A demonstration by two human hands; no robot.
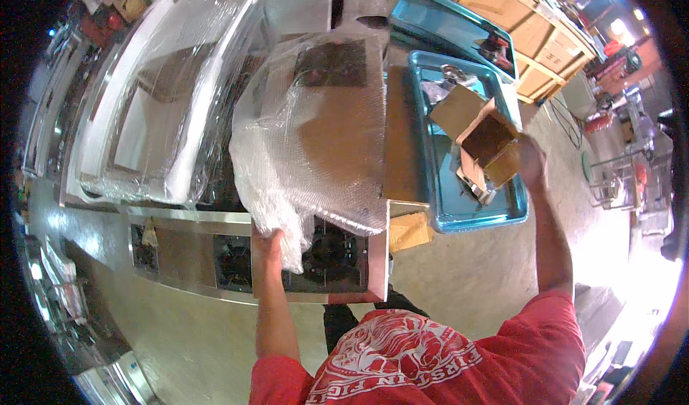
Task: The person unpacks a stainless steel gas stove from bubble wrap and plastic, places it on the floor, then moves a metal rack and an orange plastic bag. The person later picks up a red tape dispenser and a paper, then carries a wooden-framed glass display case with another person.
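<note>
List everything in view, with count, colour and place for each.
Bubble wrap: one piece, clear, centre
Wrapped frame: one, white, left
Burner panel: one, silver and black, below bubble wrap
Trays: two, blue, right of centre
Open box: one, brown, over nearer tray
Crate: one, light wood, upper right
Background clutter: uncountable, mixed, edges
Shirt: one, red, bottom
Left hand: one, bare, gripping bubble wrap
Right hand: one, blurred, at box's right side

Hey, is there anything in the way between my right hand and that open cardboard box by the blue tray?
Nothing visible is: your right hand is right at the right side of the cardboard box, though blur hides how the fingers meet it.
</note>
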